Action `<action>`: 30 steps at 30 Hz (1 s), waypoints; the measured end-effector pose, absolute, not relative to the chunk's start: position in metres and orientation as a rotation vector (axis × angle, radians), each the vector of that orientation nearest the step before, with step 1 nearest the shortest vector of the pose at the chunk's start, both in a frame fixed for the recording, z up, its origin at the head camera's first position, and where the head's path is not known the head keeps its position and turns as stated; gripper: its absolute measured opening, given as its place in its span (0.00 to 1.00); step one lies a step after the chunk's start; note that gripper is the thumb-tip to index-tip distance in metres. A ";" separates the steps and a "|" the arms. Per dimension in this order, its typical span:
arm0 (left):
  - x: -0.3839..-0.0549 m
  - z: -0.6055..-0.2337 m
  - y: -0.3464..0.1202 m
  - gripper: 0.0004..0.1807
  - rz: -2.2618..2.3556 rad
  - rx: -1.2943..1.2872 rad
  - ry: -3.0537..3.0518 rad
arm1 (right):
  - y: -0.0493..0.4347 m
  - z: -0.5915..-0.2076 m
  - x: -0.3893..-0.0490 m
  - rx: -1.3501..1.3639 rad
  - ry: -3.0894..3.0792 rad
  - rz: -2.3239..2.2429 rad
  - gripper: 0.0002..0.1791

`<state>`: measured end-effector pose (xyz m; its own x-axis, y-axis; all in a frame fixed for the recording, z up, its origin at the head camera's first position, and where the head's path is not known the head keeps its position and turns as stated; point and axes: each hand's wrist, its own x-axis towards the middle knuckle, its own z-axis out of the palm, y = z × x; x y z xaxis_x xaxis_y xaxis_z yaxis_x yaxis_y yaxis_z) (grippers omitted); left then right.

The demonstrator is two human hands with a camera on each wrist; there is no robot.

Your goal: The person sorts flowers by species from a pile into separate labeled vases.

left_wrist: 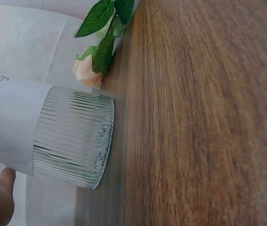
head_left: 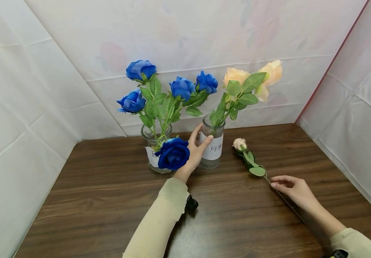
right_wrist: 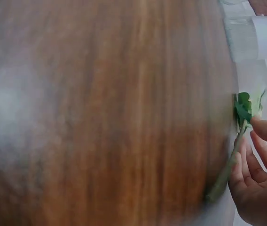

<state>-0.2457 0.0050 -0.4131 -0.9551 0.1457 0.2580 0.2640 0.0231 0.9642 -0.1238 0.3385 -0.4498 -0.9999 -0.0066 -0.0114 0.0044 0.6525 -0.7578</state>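
My left hand [head_left: 194, 154] holds the left side of a ribbed glass vase [head_left: 210, 164], thumb at the front by its white paper label. Two peach roses [head_left: 253, 80] stand in this vase, leaning right. In the left wrist view the vase [left_wrist: 72, 136] appears sideways, with fingertips at its label. My right hand [head_left: 296, 191] pinches the stem of a single pale peach rose [head_left: 250, 158] between thumb and fingers. Its bloom points toward the back, and the stem runs down to the right, low over the table. The right wrist view shows the green stem [right_wrist: 227, 172] against the fingers.
A second glass vase [head_left: 163, 169] with several blue roses [head_left: 181, 87] stands left of the held vase. One dark blue rose [head_left: 173, 154] droops over its front, close to my left wrist. White cloth [head_left: 172, 39] hangs behind the brown wooden table [head_left: 108, 200] and at both sides.
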 end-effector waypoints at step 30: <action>-0.246 -0.413 0.004 0.38 -2.059 -0.412 -2.239 | 0.317 -0.426 -0.125 0.205 2.342 -1.915 0.22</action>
<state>-0.2465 0.0041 -0.4133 -0.9614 0.1472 0.2323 0.2438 0.0652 0.9676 -0.1250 0.3168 -0.4256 -0.9849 0.0351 -0.1693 0.1729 0.1953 -0.9654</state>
